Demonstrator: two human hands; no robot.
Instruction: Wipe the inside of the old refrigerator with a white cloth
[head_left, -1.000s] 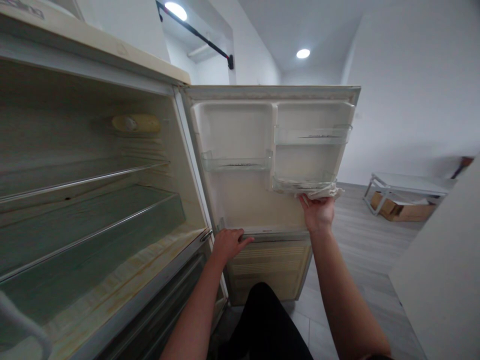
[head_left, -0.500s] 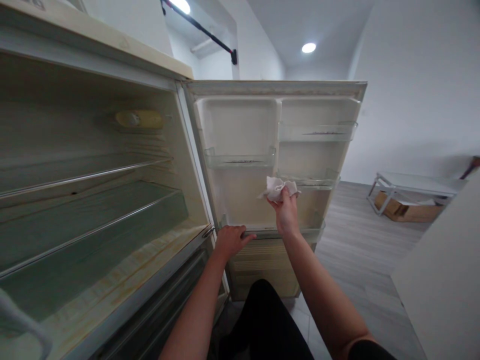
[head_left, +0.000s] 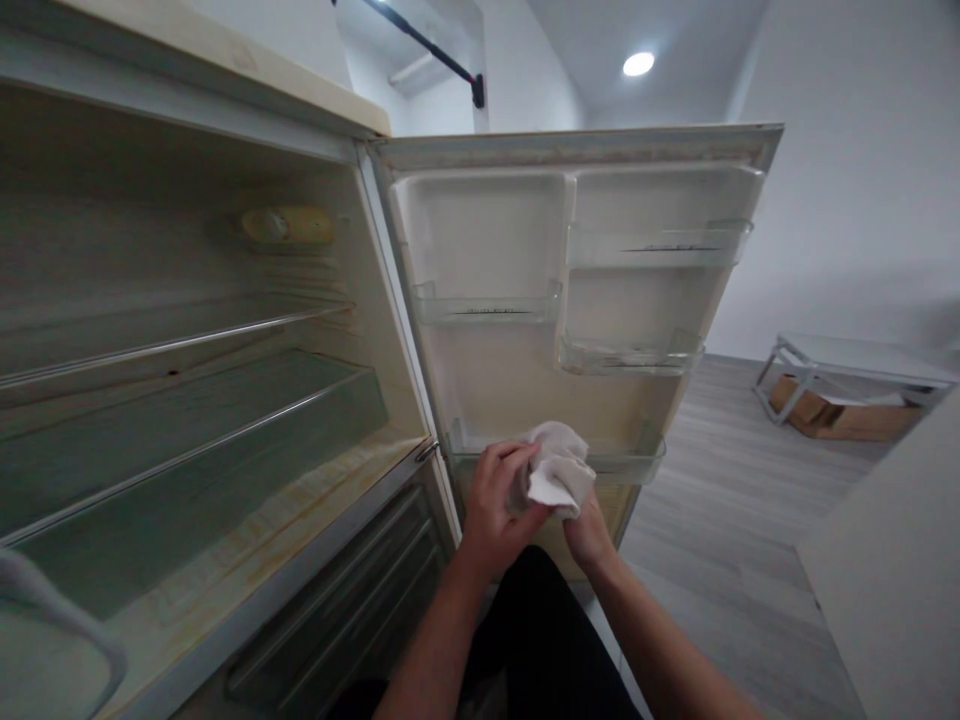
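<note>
Holding the white cloth (head_left: pixel 559 470) before the fridge door (head_left: pixel 495 385): left hand (head_left: pixel 499 505), now off the door's bottom bin (head_left: pixel 630 466), grips it; right hand (head_left: pixel 588 532), lower than before, also grips it.

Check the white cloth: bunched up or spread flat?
Bunched up: the white cloth shows creases and overlapping folds, gathered between the left hand and right hand.

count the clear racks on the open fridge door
4: the upper left rack, upper right rack, middle right rack below it, and bottom rack, partly hidden behind the left hand and white cloth. Any lower down could be hidden.
</note>
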